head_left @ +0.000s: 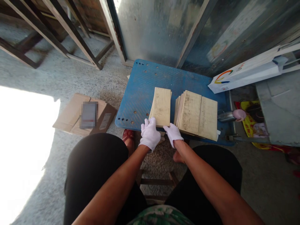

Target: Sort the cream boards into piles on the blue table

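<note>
Both my hands wear white gloves. My left hand (150,134) is closed on the near left corner of a small stack of pale wooden sheets (161,106) lying on a blue perforated board (140,87). My right hand (172,133) is closed at the near right corner of the same stack, thumb and fingers pinching its edge. To the right lies a larger fanned stack of the same sheets (195,114), untouched. My bare forearms and dark-clad knees fill the lower part of the view.
A flattened cardboard box (72,115) lies on the concrete floor at left. A white printed bag (248,70) leans at the right, beside a grey block (278,109). A pink-capped metal item (231,115) rests at the board's right edge. Dark metal frames stand behind.
</note>
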A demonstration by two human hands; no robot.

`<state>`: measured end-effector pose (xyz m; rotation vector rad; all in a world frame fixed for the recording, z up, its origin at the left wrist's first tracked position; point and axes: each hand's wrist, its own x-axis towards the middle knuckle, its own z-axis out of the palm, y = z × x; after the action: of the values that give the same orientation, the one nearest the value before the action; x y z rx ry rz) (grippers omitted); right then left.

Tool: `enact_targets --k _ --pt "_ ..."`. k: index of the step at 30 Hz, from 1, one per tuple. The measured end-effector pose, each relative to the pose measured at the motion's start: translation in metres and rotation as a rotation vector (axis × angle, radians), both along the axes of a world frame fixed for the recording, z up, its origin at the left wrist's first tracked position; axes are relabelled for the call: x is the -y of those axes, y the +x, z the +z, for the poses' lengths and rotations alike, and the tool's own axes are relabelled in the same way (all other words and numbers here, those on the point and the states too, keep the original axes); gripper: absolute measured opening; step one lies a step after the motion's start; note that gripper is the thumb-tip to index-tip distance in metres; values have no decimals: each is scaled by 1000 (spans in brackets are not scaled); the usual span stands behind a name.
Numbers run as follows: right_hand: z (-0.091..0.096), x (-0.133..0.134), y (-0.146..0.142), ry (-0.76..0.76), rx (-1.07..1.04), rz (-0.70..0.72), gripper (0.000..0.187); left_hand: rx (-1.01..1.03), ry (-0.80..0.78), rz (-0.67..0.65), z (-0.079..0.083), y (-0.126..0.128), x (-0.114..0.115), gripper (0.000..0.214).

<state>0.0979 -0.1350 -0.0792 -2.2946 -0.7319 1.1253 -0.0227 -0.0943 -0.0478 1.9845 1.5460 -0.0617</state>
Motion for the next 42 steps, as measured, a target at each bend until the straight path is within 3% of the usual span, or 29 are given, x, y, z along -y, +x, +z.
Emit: enact_targets --k 5,8,10,13,15,20,23,28,32,37,42 --pt "12 3 -6 -79 106 -24 22 -17 -9 -16 2 0 3 70" --pt "20 3 -14 -100 164 -124 21 -15 -32 10 4 -1 3 71" --pt "22 0 -18 -32 63 -233 19 -1 -41 38 4 -1 4 72" --pt "20 -5 -19 103 -278 -418 17 35 -52 68 4 -2 5 73" --pt "17 -9 -16 138 -435 -460 22 48 -64 82 5 -2 5 73" --pt "13 -15 -7 134 -547 -290 28 60 -107 149 6 -4 0 75" --pt "19 -14 -8 176 -585 -291 27 117 -173 235 7 -9 -10 76" --pt "39 2 -9 207 -661 -291 29 604 -254 472 27 -28 -35 61" --pt "64 32 -10 219 -694 -167 40 921 -381 632 49 -42 -37 57" --pt "97 72 -22 261 -727 -20 46 1335 -738 480 69 -47 -29 50" --pt "109 100 -34 222 -713 82 48 1314 -784 471 95 -54 -23 41"
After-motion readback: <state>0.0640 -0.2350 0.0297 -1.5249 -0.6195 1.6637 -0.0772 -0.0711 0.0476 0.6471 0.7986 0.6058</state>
